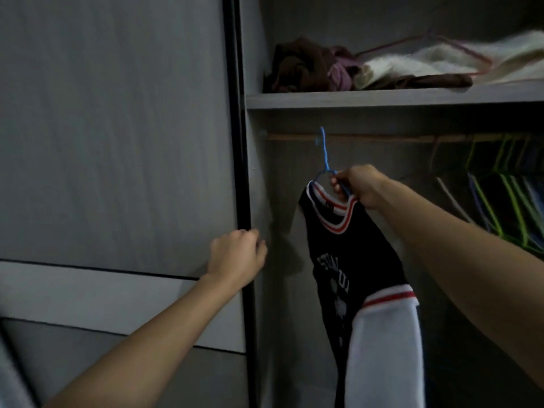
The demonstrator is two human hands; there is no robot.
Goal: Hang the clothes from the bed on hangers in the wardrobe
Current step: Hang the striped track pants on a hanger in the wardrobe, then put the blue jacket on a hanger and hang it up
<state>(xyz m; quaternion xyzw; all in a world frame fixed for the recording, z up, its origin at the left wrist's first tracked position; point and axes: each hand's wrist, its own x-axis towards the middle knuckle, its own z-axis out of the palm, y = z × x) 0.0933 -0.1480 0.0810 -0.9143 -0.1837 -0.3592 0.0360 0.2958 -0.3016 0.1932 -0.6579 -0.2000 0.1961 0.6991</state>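
Blue hanger (325, 154) gripped at its shoulder by right hand (357, 187), fingers curled tight. Black jersey (353, 251) is carried on it, draped below that hand. Hook is raised to the rod (368, 137) above the hand; seating can't be confirmed. Left hand (237, 254) is curled round the sliding door (117, 128) edge. Risk: if released before the hook is seated, hanger drops; lopsided jersey could be slid off.

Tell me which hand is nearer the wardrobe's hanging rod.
Right. The right hand grips the blue hanger just below the rod; the left hand is lower and further left, holding the edge of the sliding door.
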